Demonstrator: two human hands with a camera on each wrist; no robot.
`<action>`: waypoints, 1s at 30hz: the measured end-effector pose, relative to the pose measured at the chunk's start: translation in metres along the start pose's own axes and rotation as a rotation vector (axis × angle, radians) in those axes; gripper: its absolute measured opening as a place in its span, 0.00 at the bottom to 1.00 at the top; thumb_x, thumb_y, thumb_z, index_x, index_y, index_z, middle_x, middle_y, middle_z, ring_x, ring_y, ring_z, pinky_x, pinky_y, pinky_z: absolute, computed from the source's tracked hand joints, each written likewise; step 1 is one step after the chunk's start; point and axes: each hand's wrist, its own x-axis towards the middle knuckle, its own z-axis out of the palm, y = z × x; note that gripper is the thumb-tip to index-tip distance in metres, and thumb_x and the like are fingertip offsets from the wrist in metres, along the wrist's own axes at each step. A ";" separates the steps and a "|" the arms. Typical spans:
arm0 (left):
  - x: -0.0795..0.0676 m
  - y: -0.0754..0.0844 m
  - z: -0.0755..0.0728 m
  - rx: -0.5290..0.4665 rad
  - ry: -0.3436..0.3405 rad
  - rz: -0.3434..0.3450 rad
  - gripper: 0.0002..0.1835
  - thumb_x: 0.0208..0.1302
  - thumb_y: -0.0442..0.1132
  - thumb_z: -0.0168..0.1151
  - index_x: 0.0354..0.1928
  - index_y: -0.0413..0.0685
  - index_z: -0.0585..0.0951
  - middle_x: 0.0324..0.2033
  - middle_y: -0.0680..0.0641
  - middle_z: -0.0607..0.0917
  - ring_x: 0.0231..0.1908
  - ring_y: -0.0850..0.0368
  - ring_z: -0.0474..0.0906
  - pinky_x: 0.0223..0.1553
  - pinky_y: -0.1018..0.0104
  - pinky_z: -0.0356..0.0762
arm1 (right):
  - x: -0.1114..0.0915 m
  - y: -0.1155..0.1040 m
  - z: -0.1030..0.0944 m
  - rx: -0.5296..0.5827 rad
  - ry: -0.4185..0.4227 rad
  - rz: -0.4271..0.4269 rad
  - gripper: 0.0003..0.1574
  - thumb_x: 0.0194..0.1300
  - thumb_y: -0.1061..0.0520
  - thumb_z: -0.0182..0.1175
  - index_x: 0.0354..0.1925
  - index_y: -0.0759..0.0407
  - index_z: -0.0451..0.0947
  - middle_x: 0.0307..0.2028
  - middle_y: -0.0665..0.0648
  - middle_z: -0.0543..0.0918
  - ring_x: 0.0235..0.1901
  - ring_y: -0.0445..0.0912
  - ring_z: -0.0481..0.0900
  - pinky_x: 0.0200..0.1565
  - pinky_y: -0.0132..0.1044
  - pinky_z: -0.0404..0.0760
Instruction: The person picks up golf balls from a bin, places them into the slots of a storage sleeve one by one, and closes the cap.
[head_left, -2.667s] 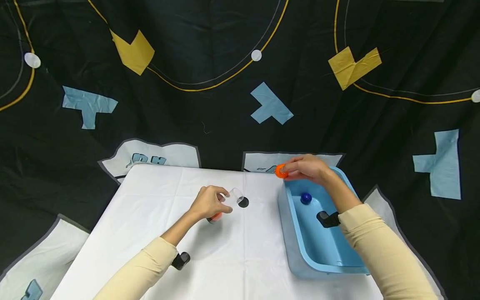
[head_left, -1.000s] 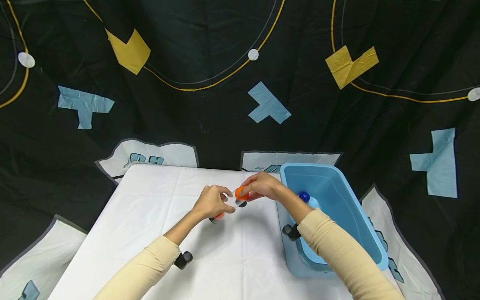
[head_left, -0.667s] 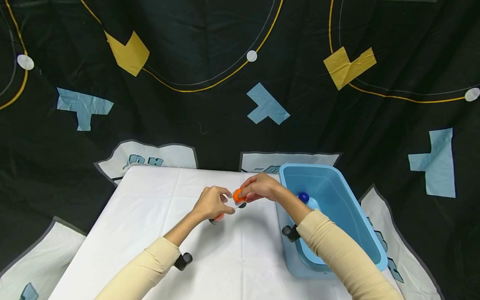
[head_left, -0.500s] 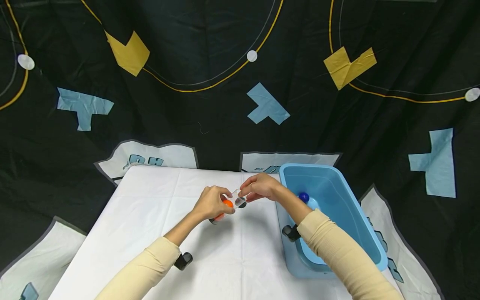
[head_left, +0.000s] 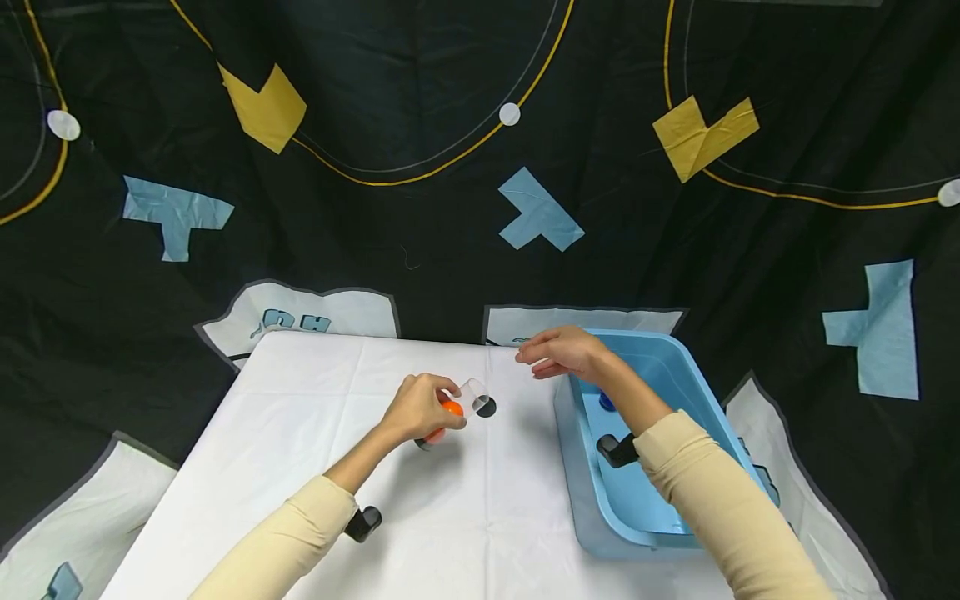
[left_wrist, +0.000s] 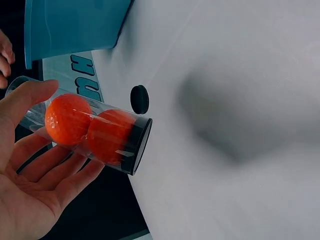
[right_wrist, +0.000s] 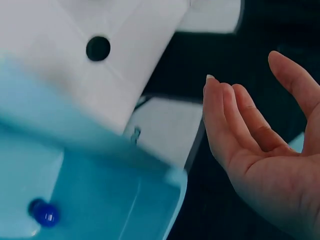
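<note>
My left hand (head_left: 422, 404) grips a clear plastic tube (left_wrist: 102, 129) between thumb and fingers and holds it tilted above the table. Two orange balls (left_wrist: 68, 119) sit one behind the other inside, against the tube's black end (left_wrist: 137, 146); the other end looks uncovered. A round black cap (left_wrist: 140, 99) lies on the white cloth beyond the tube. My right hand (head_left: 566, 350), fingers apart from the thumb and holding nothing, hovers by the near left rim of the blue bin (head_left: 588, 467). One dark blue ball (right_wrist: 46, 213) lies in the bin, partly hidden by my right wrist in the head view.
A white cloth covers the table (head_left: 300, 450), and the bin stands on its right side. Behind hangs a black curtain (head_left: 420, 250) with tape pieces and cords. A small black wrist camera (head_left: 363, 523) sticks out from each sleeve.
My right hand has brought an orange ball from the bin side to the tube and let it go; it slid down inside. The hand has since drawn back right, while my left hand stayed put.
</note>
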 end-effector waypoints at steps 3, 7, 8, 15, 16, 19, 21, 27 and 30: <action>0.000 -0.001 -0.001 0.002 0.004 0.000 0.17 0.41 0.40 0.81 0.37 0.48 0.89 0.27 0.51 0.89 0.31 0.58 0.82 0.31 0.68 0.79 | -0.003 0.009 -0.022 0.002 0.030 0.005 0.30 0.70 0.50 0.64 0.62 0.66 0.76 0.64 0.67 0.77 0.59 0.59 0.82 0.61 0.50 0.79; -0.001 -0.002 -0.003 0.008 0.007 -0.003 0.17 0.41 0.40 0.81 0.37 0.49 0.89 0.26 0.51 0.89 0.31 0.58 0.82 0.32 0.67 0.79 | -0.009 0.025 -0.047 0.004 0.074 0.014 0.31 0.74 0.50 0.59 0.65 0.68 0.72 0.66 0.70 0.74 0.64 0.62 0.77 0.61 0.48 0.78; -0.001 -0.002 -0.003 0.009 0.007 -0.004 0.17 0.41 0.40 0.81 0.37 0.49 0.89 0.26 0.51 0.89 0.31 0.58 0.82 0.32 0.67 0.79 | -0.010 0.029 -0.053 0.004 0.095 0.016 0.31 0.74 0.49 0.58 0.66 0.68 0.71 0.67 0.70 0.74 0.65 0.63 0.76 0.61 0.48 0.79; -0.002 -0.004 -0.003 0.006 0.006 -0.009 0.17 0.41 0.40 0.81 0.38 0.48 0.89 0.27 0.51 0.89 0.31 0.58 0.82 0.30 0.68 0.80 | -0.012 0.068 -0.076 0.072 0.269 0.123 0.34 0.75 0.49 0.57 0.68 0.70 0.66 0.68 0.73 0.70 0.63 0.64 0.77 0.55 0.44 0.83; -0.002 -0.004 -0.003 0.005 0.007 -0.009 0.18 0.41 0.40 0.81 0.38 0.48 0.89 0.27 0.50 0.89 0.31 0.58 0.82 0.30 0.68 0.80 | -0.011 0.073 -0.078 0.093 0.281 0.145 0.34 0.75 0.50 0.56 0.68 0.70 0.66 0.68 0.74 0.69 0.64 0.64 0.77 0.54 0.43 0.84; -0.003 -0.004 -0.003 0.000 0.005 -0.012 0.18 0.42 0.40 0.81 0.39 0.47 0.89 0.28 0.50 0.89 0.31 0.58 0.82 0.30 0.69 0.80 | -0.008 0.090 -0.081 0.137 0.298 0.195 0.31 0.76 0.53 0.54 0.68 0.71 0.67 0.69 0.76 0.67 0.63 0.65 0.77 0.53 0.44 0.85; -0.004 -0.005 -0.003 -0.003 0.003 -0.014 0.19 0.42 0.40 0.81 0.40 0.46 0.89 0.28 0.50 0.89 0.30 0.58 0.82 0.30 0.69 0.80 | -0.005 0.101 -0.082 0.169 0.310 0.224 0.30 0.76 0.54 0.54 0.67 0.71 0.68 0.69 0.76 0.67 0.60 0.64 0.79 0.53 0.44 0.85; -0.005 -0.005 -0.003 -0.010 0.008 -0.022 0.18 0.42 0.40 0.81 0.39 0.47 0.89 0.29 0.50 0.90 0.31 0.58 0.83 0.31 0.68 0.80 | 0.006 0.131 -0.082 0.206 0.322 0.276 0.32 0.75 0.53 0.55 0.69 0.70 0.66 0.69 0.76 0.67 0.56 0.60 0.82 0.60 0.47 0.80; -0.005 -0.006 -0.002 -0.015 0.008 -0.020 0.18 0.42 0.40 0.81 0.40 0.47 0.89 0.29 0.50 0.90 0.31 0.58 0.83 0.31 0.68 0.81 | 0.012 0.146 -0.082 0.225 0.318 0.301 0.36 0.75 0.54 0.54 0.71 0.72 0.60 0.70 0.76 0.65 0.63 0.63 0.76 0.66 0.52 0.74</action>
